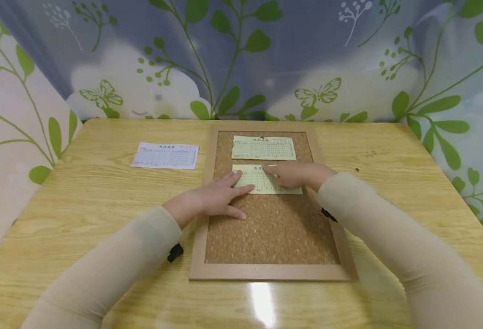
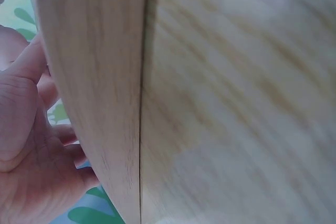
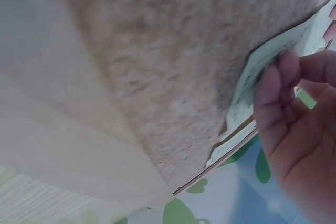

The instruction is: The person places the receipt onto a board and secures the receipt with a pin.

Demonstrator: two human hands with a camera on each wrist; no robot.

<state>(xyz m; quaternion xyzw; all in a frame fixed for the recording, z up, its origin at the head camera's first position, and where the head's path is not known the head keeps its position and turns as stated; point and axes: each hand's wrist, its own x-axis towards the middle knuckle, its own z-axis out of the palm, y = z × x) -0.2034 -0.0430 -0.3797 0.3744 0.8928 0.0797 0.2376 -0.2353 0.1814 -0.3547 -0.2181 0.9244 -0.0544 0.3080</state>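
Observation:
A framed corkboard (image 1: 266,237) lies on the table with two pale-green printed slips on it. The upper slip (image 1: 249,148) has a small metal thumbtack (image 1: 262,138) at its top middle. My left hand (image 1: 218,196) lies spread, its index and middle fingertips on the left part of the lower slip (image 1: 262,183) and its thumb over the cork. My right hand (image 1: 294,174) comes in from the right and pinches at the lower slip's top middle. In the right wrist view the right hand (image 3: 304,124) has thumb and fingertips together against the paper; they hide what is pinched, and I cannot tell its kind.
A white printed slip (image 1: 166,156) lies on the wooden table (image 1: 114,196), left of the board. Right of the board, a small metal piece (image 1: 357,169) rests on the tabletop. A leaf-patterned curtain (image 1: 266,59) hangs behind the table's far edge.

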